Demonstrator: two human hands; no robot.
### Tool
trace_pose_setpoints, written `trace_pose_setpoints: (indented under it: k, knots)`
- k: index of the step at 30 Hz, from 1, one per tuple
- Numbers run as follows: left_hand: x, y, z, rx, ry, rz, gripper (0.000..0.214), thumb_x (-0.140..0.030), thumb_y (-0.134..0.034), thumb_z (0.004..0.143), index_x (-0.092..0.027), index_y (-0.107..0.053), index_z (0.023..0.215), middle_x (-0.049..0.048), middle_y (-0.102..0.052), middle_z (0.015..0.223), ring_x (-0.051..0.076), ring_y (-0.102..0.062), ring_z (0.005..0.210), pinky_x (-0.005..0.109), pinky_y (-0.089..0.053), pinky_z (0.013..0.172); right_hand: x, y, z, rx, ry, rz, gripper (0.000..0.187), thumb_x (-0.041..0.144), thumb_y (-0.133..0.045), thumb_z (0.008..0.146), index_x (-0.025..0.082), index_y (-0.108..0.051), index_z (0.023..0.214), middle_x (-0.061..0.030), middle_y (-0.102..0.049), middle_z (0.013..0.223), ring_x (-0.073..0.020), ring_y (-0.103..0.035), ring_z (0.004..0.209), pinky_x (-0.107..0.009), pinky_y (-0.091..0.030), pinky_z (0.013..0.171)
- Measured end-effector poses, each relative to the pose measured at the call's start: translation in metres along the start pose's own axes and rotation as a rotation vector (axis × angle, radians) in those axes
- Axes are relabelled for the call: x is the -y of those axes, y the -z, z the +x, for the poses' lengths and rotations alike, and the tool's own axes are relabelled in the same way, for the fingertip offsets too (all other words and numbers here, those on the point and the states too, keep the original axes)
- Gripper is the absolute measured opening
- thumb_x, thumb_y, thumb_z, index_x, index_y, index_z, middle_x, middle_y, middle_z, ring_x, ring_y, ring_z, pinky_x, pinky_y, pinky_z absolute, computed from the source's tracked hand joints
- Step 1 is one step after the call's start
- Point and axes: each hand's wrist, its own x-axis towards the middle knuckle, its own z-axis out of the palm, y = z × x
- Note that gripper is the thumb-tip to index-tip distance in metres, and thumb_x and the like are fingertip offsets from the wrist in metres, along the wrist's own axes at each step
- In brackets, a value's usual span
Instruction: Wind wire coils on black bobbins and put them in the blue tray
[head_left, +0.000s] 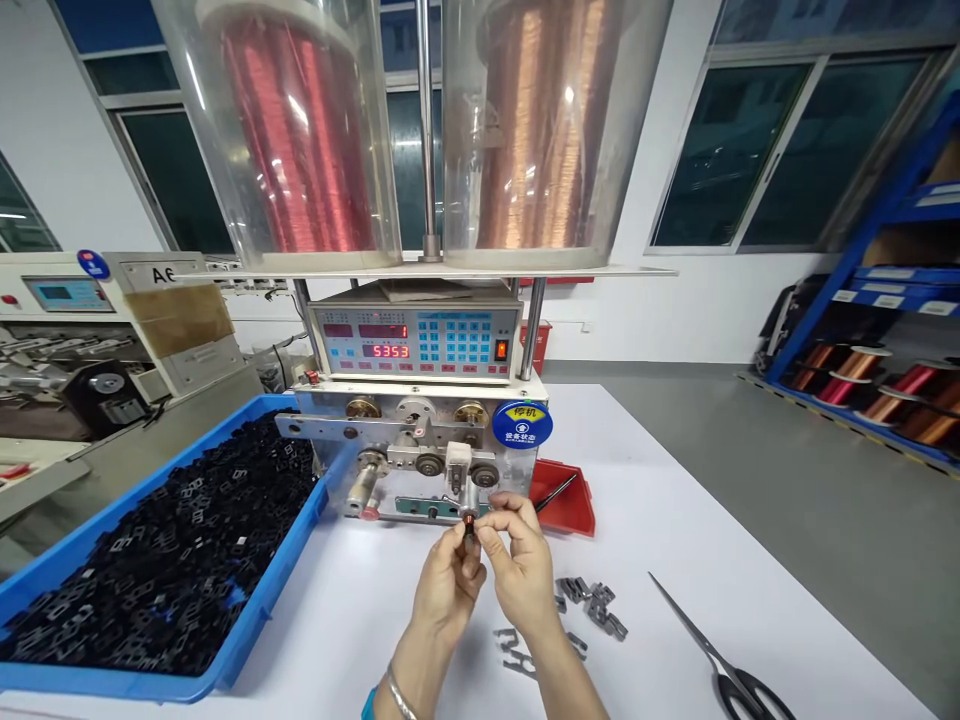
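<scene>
A small dark bobbin with a copper-coloured winding (pixel 469 526) sits just below the spindle of a coil winding machine (pixel 435 400). My left hand (pixel 448 580) pinches this bobbin from the left and below. Against its right side, my right hand (pixel 521 570) has thumb and forefinger pressed together; whatever lies between them is too small to make out. The machine's display (pixel 386 351) glows red. Several grey metal brackets (pixel 600 605) lie on the white table beside my right wrist.
A blue tray (pixel 259 615) full of small black plastic parts stands at the left. Black scissors (pixel 724 660) lie at the right. Behind my right hand is a red bin (pixel 581 510). Large red (pixel 307 140) and copper wire spools (pixel 540 140) stand above the machine.
</scene>
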Motion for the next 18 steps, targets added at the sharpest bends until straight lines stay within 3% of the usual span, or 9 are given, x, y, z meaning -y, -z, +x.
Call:
trace_pose_setpoints:
  k: [3,6,9,12,18]
  knots:
    - [-0.007,0.002,0.0,0.005,-0.107,0.272,0.036,-0.051,-0.062,0.059,-0.019,-0.047,0.059,-0.0103,-0.036,0.047,0.003,-0.028,0.039,0.019,-0.024,0.041,0.007,-0.002,0.0,0.05,-0.034,0.026,0.017,0.034,-0.061,0.078,0.022,-0.069,0.071,-0.007,-0.054,0.098,-0.0229,-0.053,0.099,-0.034,-0.043,0.087]
    - [-0.022,0.005,0.002,0.022,-0.146,0.451,0.031,-0.044,-0.06,0.061,-0.018,-0.046,0.053,-0.0075,-0.043,0.047,0.004,-0.029,0.038,0.02,-0.022,0.041,0.004,-0.005,0.004,0.028,-0.208,0.268,0.018,0.038,-0.072,0.068,0.021,-0.069,0.068,-0.0053,-0.057,0.091,-0.0223,-0.052,0.097,-0.033,-0.041,0.087]
    - [-0.037,0.007,0.006,0.049,-0.198,0.638,0.028,-0.034,-0.064,0.061,-0.018,-0.046,0.047,-0.0064,-0.046,0.044,0.006,-0.033,0.041,0.021,-0.023,0.044,-0.007,-0.012,0.009,-0.035,-0.422,0.502,0.033,0.051,-0.073,0.065,0.02,-0.063,0.072,-0.0017,-0.057,0.079,-0.0174,-0.054,0.078,-0.027,-0.045,0.068]
    - [-0.047,0.007,0.009,0.075,-0.242,0.785,0.025,-0.029,-0.065,0.061,-0.018,-0.049,0.046,-0.0061,-0.047,0.043,0.008,-0.038,0.045,0.022,-0.027,0.047,-0.016,-0.023,0.01,0.034,-0.541,0.58,0.043,0.062,-0.064,0.069,0.02,-0.055,0.07,0.0011,-0.053,0.064,-0.0129,-0.048,0.055,-0.023,-0.038,0.047]
    - [-0.049,0.016,0.002,0.125,-0.314,0.943,0.032,-0.043,-0.06,0.071,-0.018,-0.054,0.053,-0.003,-0.054,0.05,0.01,-0.042,0.047,0.022,-0.032,0.048,-0.018,-0.039,0.009,0.163,-0.559,0.594,0.054,0.075,-0.049,0.07,0.02,-0.049,0.069,0.0012,-0.052,0.062,-0.0118,-0.048,0.051,-0.025,-0.041,0.048]
